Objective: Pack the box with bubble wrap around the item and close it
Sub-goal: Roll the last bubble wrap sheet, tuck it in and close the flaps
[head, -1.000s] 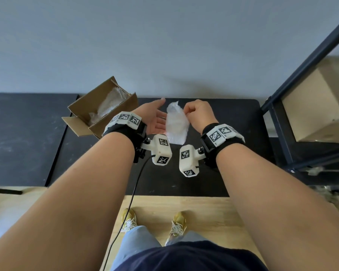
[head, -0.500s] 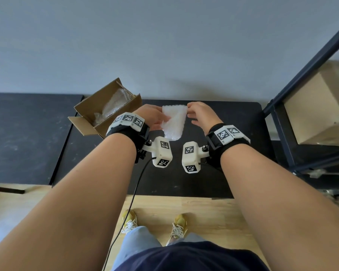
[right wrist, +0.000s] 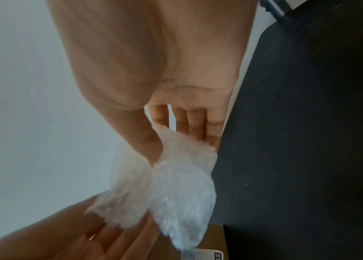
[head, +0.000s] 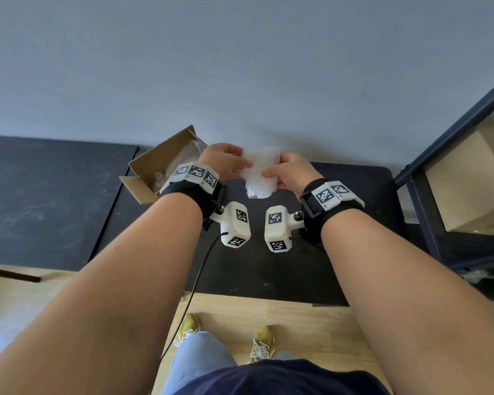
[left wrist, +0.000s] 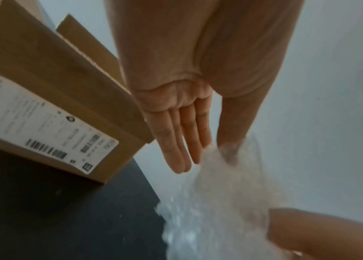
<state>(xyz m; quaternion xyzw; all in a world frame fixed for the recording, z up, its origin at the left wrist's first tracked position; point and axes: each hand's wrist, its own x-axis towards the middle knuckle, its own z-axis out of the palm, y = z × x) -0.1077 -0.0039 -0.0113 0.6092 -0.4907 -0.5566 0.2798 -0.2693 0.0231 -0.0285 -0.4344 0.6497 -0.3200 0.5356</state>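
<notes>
A small sheet of clear bubble wrap [head: 259,173] hangs in the air over the black table [head: 268,269]. My left hand [head: 240,166] pinches its left edge between thumb and straight fingers [left wrist: 182,140]. Its right edge is pinched by my right hand [head: 271,174], thumb in front. In the wrist views the bubble wrap [left wrist: 220,202] [right wrist: 176,184] looks crumpled and blurred. An open cardboard box [head: 154,169] stands just left of my left wrist, with more bubble wrap [head: 188,152] inside it. No packed item shows in any view.
A white shipping label [left wrist: 42,121] is stuck on the box's side. A dark metal shelf frame [head: 428,172] stands at the right, holding another cardboard box [head: 474,178]. A grey wall is close behind the table. A second dark tabletop [head: 46,201] lies to the left.
One second ago my left hand was open beside the wrap while the right held it alone. Now the left hand pinches it too, and the sheet is held between both hands.
</notes>
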